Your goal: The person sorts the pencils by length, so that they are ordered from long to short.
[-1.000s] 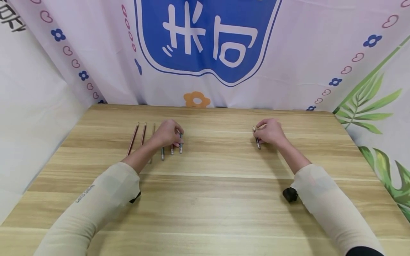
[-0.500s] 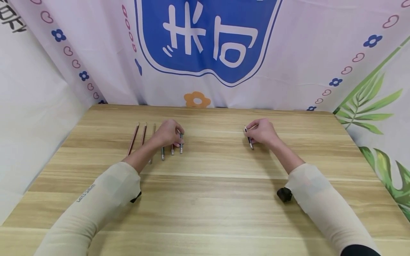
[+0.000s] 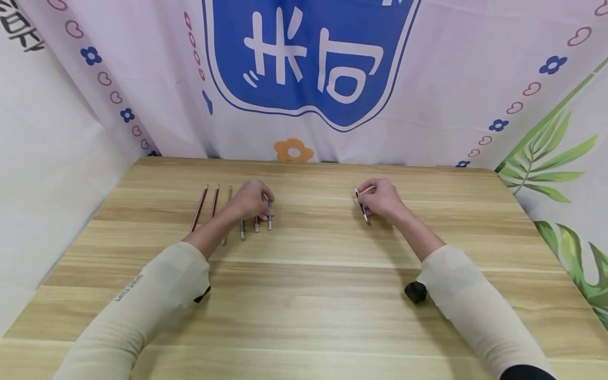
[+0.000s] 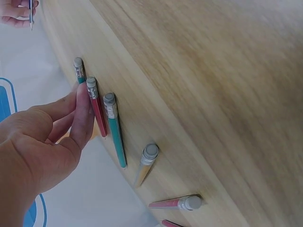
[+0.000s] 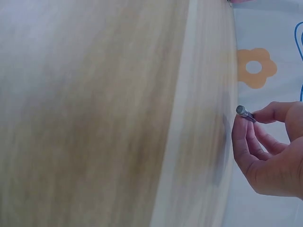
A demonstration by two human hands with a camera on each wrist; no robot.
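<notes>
A row of pencils lies on the left half of the table, eraser ends toward me. At the row's right end, my left hand [image 3: 249, 200] pinches a teal pencil [image 3: 269, 222]; in the left wrist view its eraser end [image 4: 78, 64] sticks out past the fingers. Close beside that hand lie a red pencil [image 4: 98, 109] and a green pencil [image 4: 115, 132]. Farther along are a yellowish pencil [image 4: 146, 165] and dark red pencils [image 3: 199, 207]. My right hand [image 3: 381, 199], well apart on the right, holds a dark pencil [image 3: 364, 214] between thumb and fingers, its eraser end [image 5: 242, 111] toward me.
The wooden table [image 3: 294, 295] reaches back to a printed curtain [image 3: 442, 95]. A small black device [image 3: 415, 292] is under the right sleeve. White sheeting [image 3: 52, 148] hangs at the left side, leaf-patterned sheeting [image 3: 570, 211] at the right.
My right hand has moved left across the table with the dark pencil, toward the row. The left hand stays in place on the teal pencil. The head view has shifted very slightly.
</notes>
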